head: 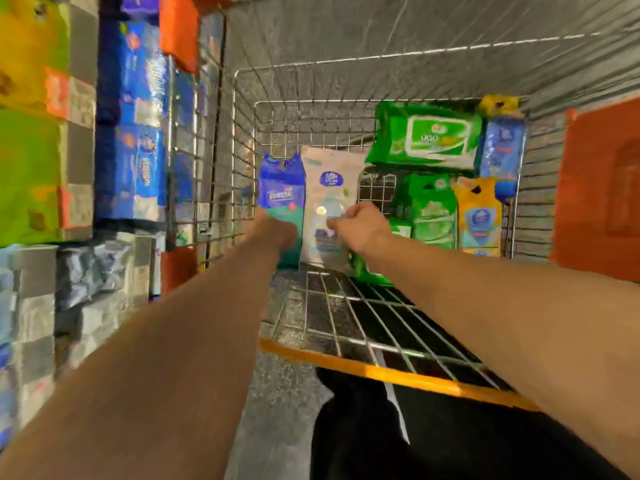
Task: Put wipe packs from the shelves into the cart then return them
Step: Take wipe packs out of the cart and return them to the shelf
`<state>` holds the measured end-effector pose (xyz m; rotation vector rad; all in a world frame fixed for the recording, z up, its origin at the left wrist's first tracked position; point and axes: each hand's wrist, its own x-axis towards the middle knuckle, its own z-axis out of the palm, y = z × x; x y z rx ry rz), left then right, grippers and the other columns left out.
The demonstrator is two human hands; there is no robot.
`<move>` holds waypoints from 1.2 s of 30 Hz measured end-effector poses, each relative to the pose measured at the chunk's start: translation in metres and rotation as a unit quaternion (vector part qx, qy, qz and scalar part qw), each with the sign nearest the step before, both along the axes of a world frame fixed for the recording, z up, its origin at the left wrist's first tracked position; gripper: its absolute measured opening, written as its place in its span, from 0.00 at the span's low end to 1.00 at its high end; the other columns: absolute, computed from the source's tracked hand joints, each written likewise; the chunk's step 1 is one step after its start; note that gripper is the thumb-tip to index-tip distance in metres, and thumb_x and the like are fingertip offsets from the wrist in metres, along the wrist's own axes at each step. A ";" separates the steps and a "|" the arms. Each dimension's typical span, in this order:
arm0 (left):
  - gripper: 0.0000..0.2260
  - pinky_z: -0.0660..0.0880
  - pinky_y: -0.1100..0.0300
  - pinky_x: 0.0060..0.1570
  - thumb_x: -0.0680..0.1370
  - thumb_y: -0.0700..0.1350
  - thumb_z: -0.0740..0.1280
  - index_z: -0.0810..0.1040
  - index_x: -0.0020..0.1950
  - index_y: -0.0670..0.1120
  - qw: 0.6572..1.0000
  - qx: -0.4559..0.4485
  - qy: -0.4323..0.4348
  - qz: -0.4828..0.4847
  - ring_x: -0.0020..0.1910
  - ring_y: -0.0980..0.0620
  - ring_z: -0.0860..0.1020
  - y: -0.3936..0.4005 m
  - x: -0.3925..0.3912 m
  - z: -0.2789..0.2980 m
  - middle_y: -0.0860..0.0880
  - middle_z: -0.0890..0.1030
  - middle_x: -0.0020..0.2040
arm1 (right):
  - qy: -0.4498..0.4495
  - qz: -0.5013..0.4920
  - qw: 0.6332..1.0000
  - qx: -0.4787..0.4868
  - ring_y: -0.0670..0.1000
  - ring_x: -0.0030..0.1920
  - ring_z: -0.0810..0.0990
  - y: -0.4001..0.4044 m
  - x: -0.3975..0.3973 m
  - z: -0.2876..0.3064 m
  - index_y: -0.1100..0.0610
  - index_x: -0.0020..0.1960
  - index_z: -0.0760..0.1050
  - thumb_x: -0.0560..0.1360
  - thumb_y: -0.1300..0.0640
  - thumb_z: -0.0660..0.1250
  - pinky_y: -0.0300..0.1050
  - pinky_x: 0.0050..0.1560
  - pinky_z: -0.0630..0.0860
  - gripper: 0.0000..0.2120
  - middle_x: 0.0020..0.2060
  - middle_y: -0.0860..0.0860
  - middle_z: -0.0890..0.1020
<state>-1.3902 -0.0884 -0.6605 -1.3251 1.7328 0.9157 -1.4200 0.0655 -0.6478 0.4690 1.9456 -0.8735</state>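
We find a white wipe pack (327, 202) standing upright inside the wire cart (242, 140), near the middle of the basket and toward its left side. The right hand (360, 225) has its fingers curled onto the right edge of this pack, pinching it. Just beside it, touching on the left, stands a blue wipe pack (281, 194). The left hand (277, 233) reaches to the lower part of the blue pack; motion blur prevents us from telling how its fingers lie.

At the far right corner of the cart we note a large green wipe pack (427, 138) lying across the top of others, with a blue pack (502, 147) upright against the right wall. Below these stand a smaller green pack (433, 211) and a yellow pack (479, 216), side by side.

Outside the cart's left wall, shelves (79, 161) hold blue, green and orange packages, heavily blurred. An orange bar (381, 372) edges the cart's near end.
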 end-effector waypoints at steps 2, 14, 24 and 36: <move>0.07 0.70 0.77 0.42 0.82 0.42 0.63 0.70 0.49 0.39 0.999 -0.033 0.015 0.019 0.59 0.50 0.72 0.003 0.001 -0.009 0.42 0.74 0.48 | -0.017 -0.016 1.000 0.002 0.57 0.54 0.79 -0.009 -0.005 -0.013 0.61 0.61 0.70 0.72 0.52 0.73 0.45 0.47 0.77 0.23 0.55 0.55 0.79; 0.32 0.67 0.44 0.70 0.72 0.45 0.68 0.61 0.75 0.45 0.992 -0.107 0.009 -0.064 0.68 0.39 0.71 0.005 0.016 -0.016 0.42 0.73 0.68 | -0.090 -0.114 0.987 0.075 0.57 0.48 0.82 -0.038 -0.019 -0.075 0.59 0.54 0.76 0.45 0.45 0.77 0.50 0.46 0.83 0.39 0.49 0.53 0.83; 0.27 0.77 0.41 0.58 0.65 0.49 0.66 0.67 0.64 0.50 0.994 -0.099 0.019 0.040 0.58 0.41 0.75 0.001 0.010 -0.021 0.46 0.74 0.60 | -0.127 -0.209 0.970 -0.011 0.55 0.38 0.86 -0.038 -0.024 -0.069 0.60 0.64 0.67 0.50 0.53 0.79 0.55 0.42 0.85 0.45 0.43 0.55 0.84; 0.21 0.79 0.46 0.56 0.70 0.43 0.66 0.69 0.63 0.44 0.995 -0.080 0.031 0.041 0.52 0.41 0.79 -0.001 0.007 -0.016 0.44 0.79 0.54 | -0.130 -0.202 0.971 -0.005 0.54 0.41 0.84 -0.039 -0.018 -0.072 0.58 0.65 0.65 0.54 0.49 0.75 0.54 0.47 0.83 0.42 0.43 0.54 0.83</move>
